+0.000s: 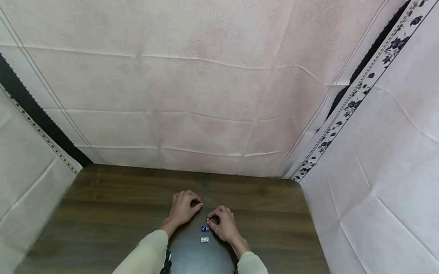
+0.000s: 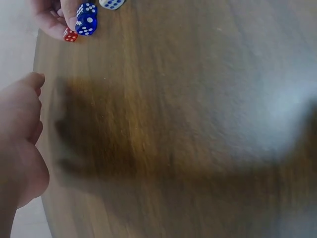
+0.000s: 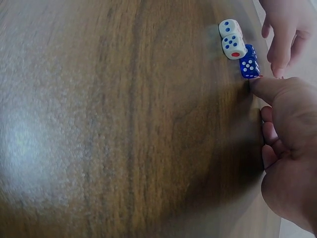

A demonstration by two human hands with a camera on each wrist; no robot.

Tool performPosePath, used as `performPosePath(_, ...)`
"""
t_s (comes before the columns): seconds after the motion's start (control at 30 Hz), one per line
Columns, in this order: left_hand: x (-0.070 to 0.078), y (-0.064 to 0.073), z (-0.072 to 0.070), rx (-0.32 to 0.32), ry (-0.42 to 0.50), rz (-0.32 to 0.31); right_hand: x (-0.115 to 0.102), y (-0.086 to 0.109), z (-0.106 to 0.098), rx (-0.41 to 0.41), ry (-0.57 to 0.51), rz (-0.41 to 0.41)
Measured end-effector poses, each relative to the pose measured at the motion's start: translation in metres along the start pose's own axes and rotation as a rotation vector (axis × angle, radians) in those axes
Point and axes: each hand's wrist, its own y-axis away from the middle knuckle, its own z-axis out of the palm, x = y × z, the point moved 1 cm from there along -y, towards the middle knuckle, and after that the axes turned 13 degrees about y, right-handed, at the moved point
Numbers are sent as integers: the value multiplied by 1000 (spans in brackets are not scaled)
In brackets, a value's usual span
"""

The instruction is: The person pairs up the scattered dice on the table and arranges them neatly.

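Observation:
In the head view my left hand pinches a tiny red thing, probably a die, between thumb and forefinger, mostly hidden by the fingertips. My right hand pinches a red die with white pips, held at the table beside a pair of blue dice. Nearer my body lies a pair of white dice with blue pips and one red pip. The blue pair sits just beyond the white pair, close to the right thumb.
Beneath everything is a brown wood-grain table with a glossy light reflection. Pale cloth hangs or lies past its far edge, and more white cloth borders the right side.

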Motion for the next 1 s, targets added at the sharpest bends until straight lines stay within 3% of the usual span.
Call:
performPosePath(0.47,3,30,0,-91,-32,98,-3,1,-3,25,8,0)
performPosePath(0.7,6,40,4,-138,-19,89,-3,-1,-2,30,17,-4)
performPosePath(1.0,7,43,6,-148,12,93,-3,-1,-2,19,14,3)
